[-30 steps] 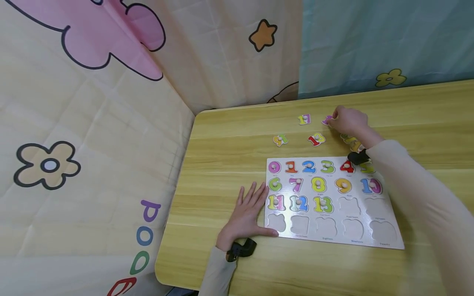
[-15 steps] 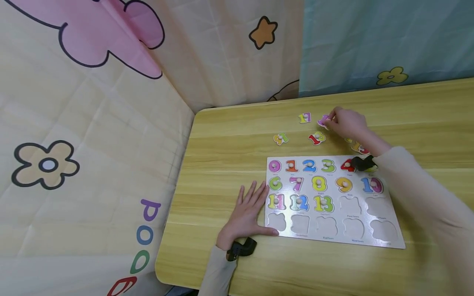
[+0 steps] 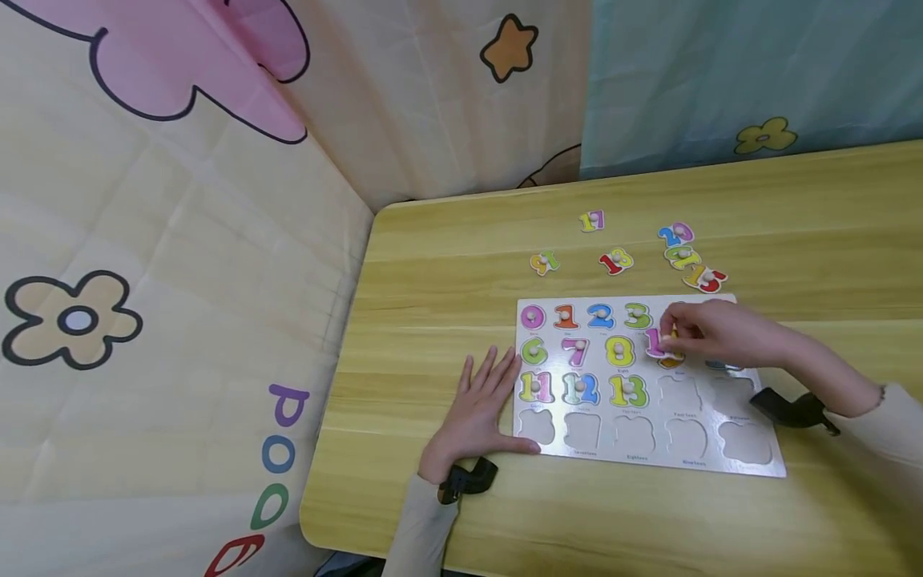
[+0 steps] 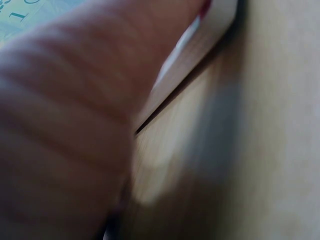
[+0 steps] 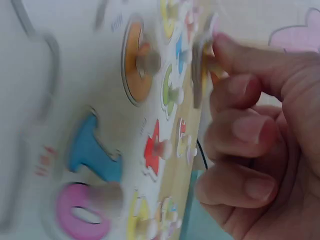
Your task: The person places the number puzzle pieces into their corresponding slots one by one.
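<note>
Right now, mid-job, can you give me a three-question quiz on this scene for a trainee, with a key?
1. Multiple choice: the right hand pinches a number piece. What color is its visible 1?
a) blue
b) pink
c) green

2. Count: in the head view, how many loose pieces lie on the table beyond the far edge of the board?

3. True or false: the left hand is curled round a loose piece.

Key:
1. b, pink; the rest of that piece is mostly hidden by the fingers.
2. Six.
3. False; it lies with fingers spread at the board's left edge.
</note>
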